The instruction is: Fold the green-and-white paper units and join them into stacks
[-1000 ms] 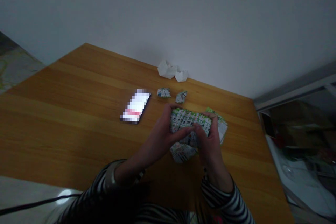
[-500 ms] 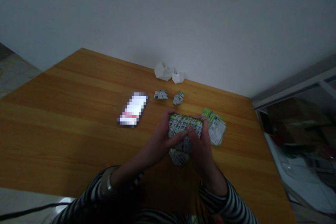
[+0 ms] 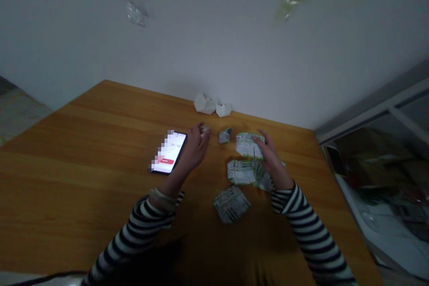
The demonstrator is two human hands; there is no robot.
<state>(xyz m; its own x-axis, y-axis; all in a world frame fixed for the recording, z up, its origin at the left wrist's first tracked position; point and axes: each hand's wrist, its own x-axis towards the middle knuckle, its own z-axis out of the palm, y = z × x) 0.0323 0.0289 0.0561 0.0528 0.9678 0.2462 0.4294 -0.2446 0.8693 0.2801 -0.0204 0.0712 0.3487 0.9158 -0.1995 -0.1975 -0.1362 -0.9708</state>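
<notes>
My left hand [image 3: 197, 146] is closed around a small folded paper piece [image 3: 204, 129], mostly hidden by the fingers, just right of the phone. My right hand [image 3: 271, 154] pinches the right side of a flat printed paper piece [image 3: 246, 145], white with green edges. Below it another printed paper piece [image 3: 240, 172] lies on the table. A further printed sheet [image 3: 262, 174] is partly under my right hand and wrist. Nearer to me rests a creased, many-sided paper piece [image 3: 231, 204]. Between my hands stands a small folded paper shape [image 3: 225, 135].
The wooden table [image 3: 100, 152] meets the wall at its far edge. Two white folded paper shapes, a larger one [image 3: 204, 103] and a smaller one [image 3: 223, 109], stand there. A lit phone [image 3: 168, 154] lies left. A shelf with a dark phone [image 3: 336, 161] is at the right.
My hands have moved apart from the printed paper they held together. The left has gone up and left to the small folded piece; the right is farther out, and printed pieces lie spread.
</notes>
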